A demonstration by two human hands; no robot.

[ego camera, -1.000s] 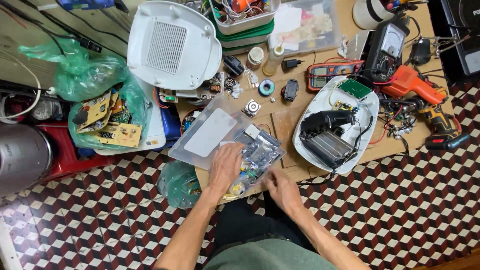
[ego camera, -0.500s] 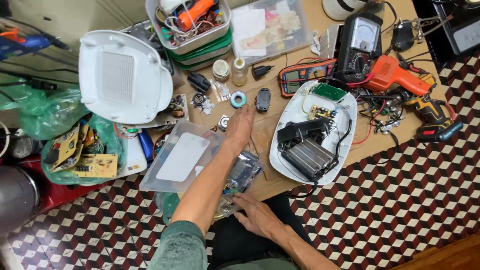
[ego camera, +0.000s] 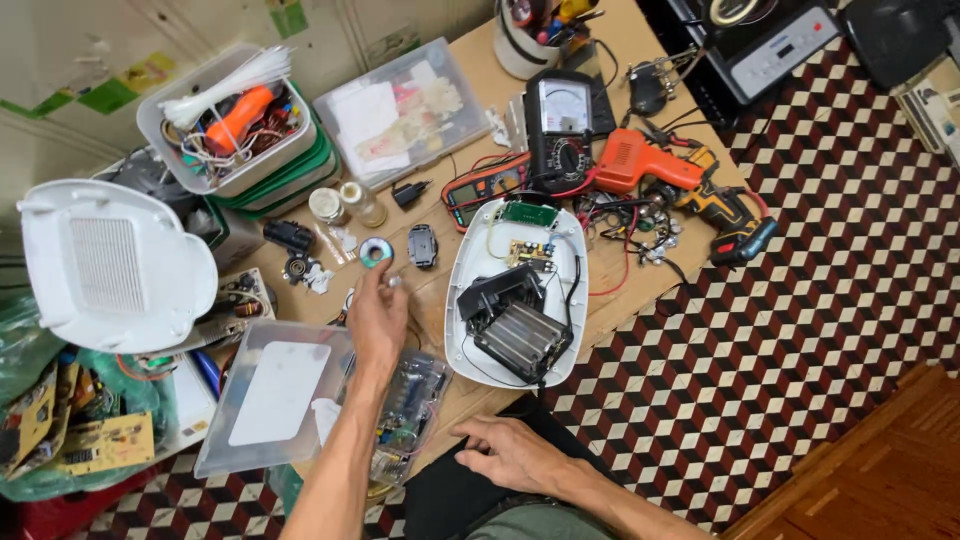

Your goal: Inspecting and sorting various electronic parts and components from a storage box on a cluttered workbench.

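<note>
My left hand [ego camera: 378,318] reaches over the wooden table [ego camera: 620,290], fingertips just below a small blue-and-silver ring [ego camera: 376,252]. A tiny pale bit shows at the fingertips; whether it is pinched is unclear. My forearm crosses a clear plastic box of small parts [ego camera: 412,405], whose lid [ego camera: 272,395] lies to the left. My right hand [ego camera: 508,452] rests flat at the table's near edge, fingers spread, holding nothing. Right of my left hand lies an opened white appliance shell [ego camera: 470,270] with black inner parts and small circuit boards.
A white vented cover [ego camera: 105,262] sits at the left. At the back are tubs of wires [ego camera: 225,125], a clear case [ego camera: 400,110], an analog meter [ego camera: 565,120], a red meter [ego camera: 485,185], an orange heat tool [ego camera: 640,160] and a drill [ego camera: 725,215]. Checkered floor lies to the right.
My left hand left the clear parts box and reached up to the small parts by the ring. My right hand drew back to the table's near edge. The view shifted.
</note>
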